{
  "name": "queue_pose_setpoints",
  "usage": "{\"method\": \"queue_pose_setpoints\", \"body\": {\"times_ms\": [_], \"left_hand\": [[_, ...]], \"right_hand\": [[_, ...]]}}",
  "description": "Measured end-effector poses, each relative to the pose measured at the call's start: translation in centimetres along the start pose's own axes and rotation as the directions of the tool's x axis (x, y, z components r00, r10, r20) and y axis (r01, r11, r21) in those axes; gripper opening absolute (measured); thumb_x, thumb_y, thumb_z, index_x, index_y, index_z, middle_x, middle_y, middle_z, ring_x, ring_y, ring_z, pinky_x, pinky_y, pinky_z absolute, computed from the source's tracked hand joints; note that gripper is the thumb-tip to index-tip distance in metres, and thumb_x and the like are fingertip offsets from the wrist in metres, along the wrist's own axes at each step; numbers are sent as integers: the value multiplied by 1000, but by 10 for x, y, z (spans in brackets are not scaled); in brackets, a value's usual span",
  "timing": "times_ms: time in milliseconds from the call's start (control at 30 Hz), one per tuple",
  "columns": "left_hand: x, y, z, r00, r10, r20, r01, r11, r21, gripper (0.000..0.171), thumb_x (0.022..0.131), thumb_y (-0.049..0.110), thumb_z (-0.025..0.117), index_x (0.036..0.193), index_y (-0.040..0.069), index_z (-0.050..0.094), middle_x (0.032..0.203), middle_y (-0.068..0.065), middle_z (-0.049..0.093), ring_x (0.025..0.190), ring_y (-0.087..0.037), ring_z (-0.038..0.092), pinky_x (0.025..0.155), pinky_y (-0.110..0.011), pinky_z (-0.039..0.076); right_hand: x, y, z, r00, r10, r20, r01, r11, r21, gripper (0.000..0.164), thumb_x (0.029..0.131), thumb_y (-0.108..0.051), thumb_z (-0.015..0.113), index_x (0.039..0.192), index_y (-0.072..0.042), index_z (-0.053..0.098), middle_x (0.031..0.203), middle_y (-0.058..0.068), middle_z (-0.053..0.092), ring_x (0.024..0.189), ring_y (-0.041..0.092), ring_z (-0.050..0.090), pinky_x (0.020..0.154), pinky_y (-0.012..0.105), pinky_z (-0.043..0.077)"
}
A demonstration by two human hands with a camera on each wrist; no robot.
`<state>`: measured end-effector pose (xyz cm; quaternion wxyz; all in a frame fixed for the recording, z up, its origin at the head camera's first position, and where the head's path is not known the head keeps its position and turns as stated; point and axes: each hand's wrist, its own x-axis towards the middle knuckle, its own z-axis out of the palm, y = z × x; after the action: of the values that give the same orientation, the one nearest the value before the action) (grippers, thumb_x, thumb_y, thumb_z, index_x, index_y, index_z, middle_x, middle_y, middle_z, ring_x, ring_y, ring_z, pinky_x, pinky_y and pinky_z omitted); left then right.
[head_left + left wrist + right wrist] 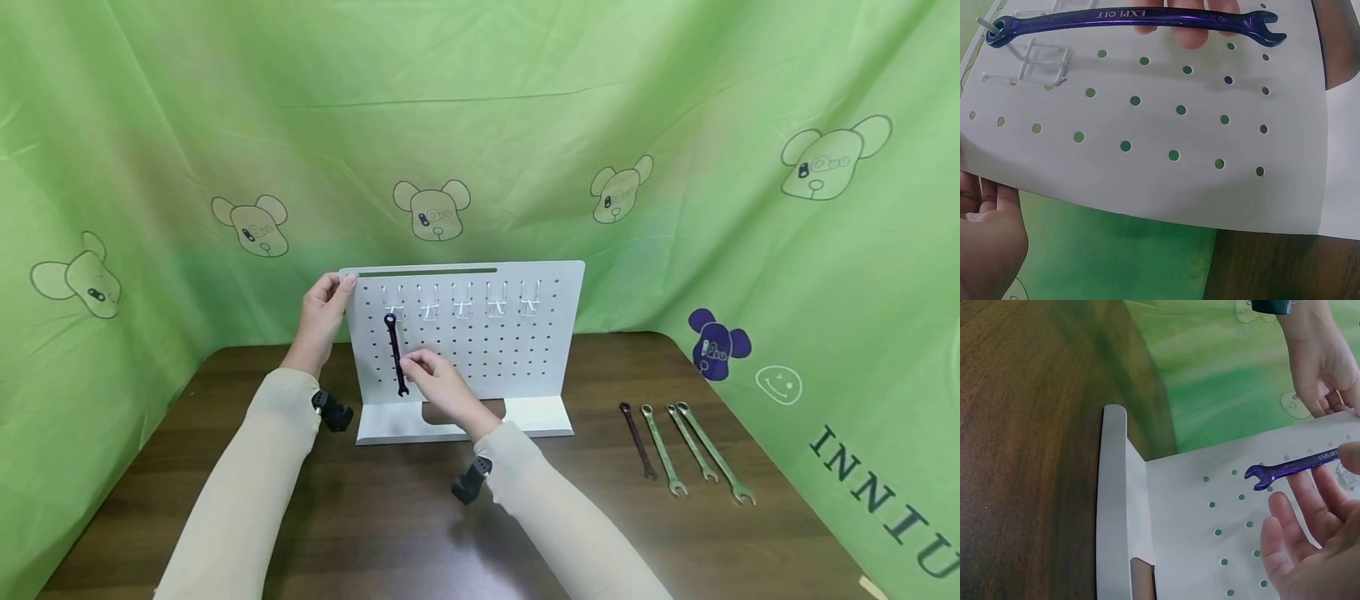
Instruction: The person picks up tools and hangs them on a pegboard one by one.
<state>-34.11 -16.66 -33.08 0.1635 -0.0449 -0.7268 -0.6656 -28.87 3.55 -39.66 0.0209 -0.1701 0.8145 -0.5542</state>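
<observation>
My left hand grips the upper left corner of a white pegboard, thumb in front. My right hand pinches a dark purple combination wrench by its shank, in front of the board's left side. In the left wrist view, the ring end of the wrench is up at the tip of a white hook, which shows at the ring's hole. The open jaw end points down toward the board's base. In the right wrist view, thumb and fingers meet the wrench from opposite sides.
Several white hooks line the upper board. Its foot stands on a brown wooden table. To the right lie another purple wrench and several silver wrenches. A green printed cloth hangs behind.
</observation>
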Motion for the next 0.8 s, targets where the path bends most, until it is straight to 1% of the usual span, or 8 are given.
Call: {"method": "queue_pose_setpoints", "body": {"times_ms": [133, 233, 300, 400, 533, 633, 667, 800], "left_hand": [[1, -1, 0, 1000, -6, -12, 6, 1000, -4, 33, 101, 44, 58, 107, 12, 59, 102, -1, 55, 93, -15, 50, 85, -29, 42], [1, -1, 0, 1000, -5, -10, 5, 1000, -3, 32, 101, 44, 58, 106, 12, 59, 102, -1, 55, 93, -14, 49, 84, -29, 42], [1, -1, 0, 1000, -2, -6, 2, 1000, -7, 33, 101, 44, 58, 107, 11, 59, 101, 0, 55, 92, -14, 49, 84, -29, 41], [0, 0, -1, 1000, 3, 0, -3, 1000, -10, 34, 101, 43, 58, 108, 10, 58, 100, -1, 54, 92, -14, 48, 84, -30, 40], [0, 1, -1, 1000, -3, 7, 3, 1000, -10, 34, 101, 44, 58, 108, 10, 58, 101, 0, 54, 92, -14, 47, 85, -31, 40], [0, 1, 0, 1000, -8, 6, 8, 1000, -16, 33, 101, 43, 58, 107, 11, 58, 101, 0, 54, 93, -14, 48, 85, -31, 40], [1, 0, 0, 1000, -8, 6, 8, 1000, -22, 32, 101, 43, 58, 107, 12, 58, 101, 0, 54, 92, -14, 48, 85, -31, 40], [0, 1, 0, 1000, -4, 5, 4, 1000, -26, 32, 101, 43, 58, 106, 11, 58, 100, 0, 54, 92, -13, 49, 85, -30, 41]], "right_hand": [[-2, 0, 0, 1000, 18, 6, -18, 999, 32, 36, 106, -36, 50, 127, -9, 62, 112, 7, 66, 106, 22, 60, 89, 39, 50], [-2, 2, -1, 1000, 10, 0, -10, 998, 57, 36, 106, -34, 50, 128, -9, 61, 114, 7, 66, 107, 21, 60, 87, 37, 50], [-3, 3, -2, 1000, 0, -1, 0, 997, 74, 36, 106, -33, 51, 129, -8, 60, 116, 8, 66, 108, 22, 61, 88, 37, 51], [-4, 5, -3, 1000, -3, 11, 2, 996, 85, 36, 106, -34, 51, 129, -7, 60, 119, 8, 66, 111, 23, 61, 90, 40, 51], [-6, 6, -5, 999, -13, 37, 9, 995, 99, 37, 106, -33, 51, 131, -5, 59, 122, 9, 66, 114, 26, 60, 94, 48, 50], [-8, 6, -7, 999, -24, 45, 19, 994, 110, 37, 107, -31, 51, 132, -4, 58, 123, 12, 65, 114, 28, 60, 95, 50, 49], [-10, 2, -8, 998, -25, 49, 20, 994, 111, 37, 107, -29, 51, 132, -2, 57, 123, 14, 65, 114, 30, 60, 95, 50, 49], [-11, 4, -9, 999, -11, 49, 5, 993, 121, 36, 106, -29, 52, 131, -4, 58, 122, 13, 66, 112, 28, 61, 95, 52, 48]]}}
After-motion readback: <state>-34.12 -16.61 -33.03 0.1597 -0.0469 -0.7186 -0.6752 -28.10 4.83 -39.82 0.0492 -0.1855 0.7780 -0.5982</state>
